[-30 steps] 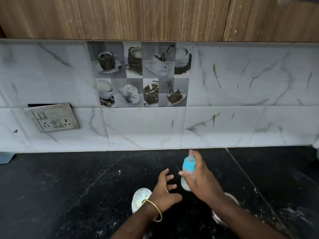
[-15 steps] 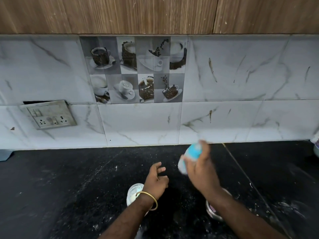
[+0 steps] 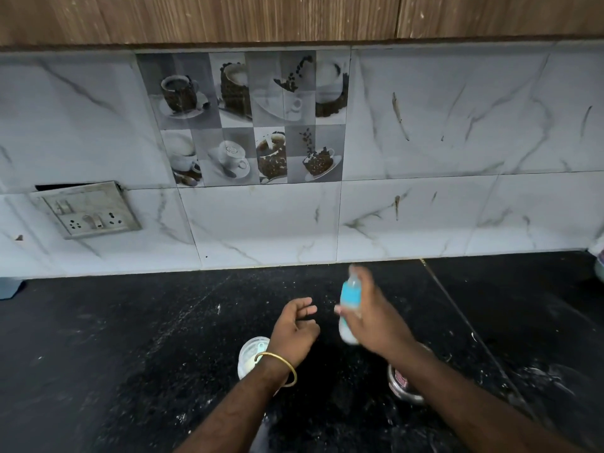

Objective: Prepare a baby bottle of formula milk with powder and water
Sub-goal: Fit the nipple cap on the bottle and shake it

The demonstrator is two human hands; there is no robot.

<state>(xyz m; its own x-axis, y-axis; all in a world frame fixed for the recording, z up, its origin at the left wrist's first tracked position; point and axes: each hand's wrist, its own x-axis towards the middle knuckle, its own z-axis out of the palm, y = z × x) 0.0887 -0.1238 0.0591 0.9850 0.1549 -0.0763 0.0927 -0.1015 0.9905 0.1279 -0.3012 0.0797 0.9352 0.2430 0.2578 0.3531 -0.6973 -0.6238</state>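
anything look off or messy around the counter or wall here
Yes: the socket plate on the left wall hangs askew, with a dark gap above it. White specks, perhaps spilled powder, dot the black counter.

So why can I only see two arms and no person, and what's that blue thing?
The camera sits on the person's head and looks down, so you see just their own arms, as if through their eyes. There is only this one picture from now. The right hand holds a small baby bottle with a blue band; it looks blurry, so it is probably being shaken. The left hand, with a gold bangle on its wrist, holds nothing, its fingers loosely curled. On the black counter below sit a white tub, partly hidden by the left wrist, and a shiny metal container under the right arm. Behind is a tiled wall with a socket.
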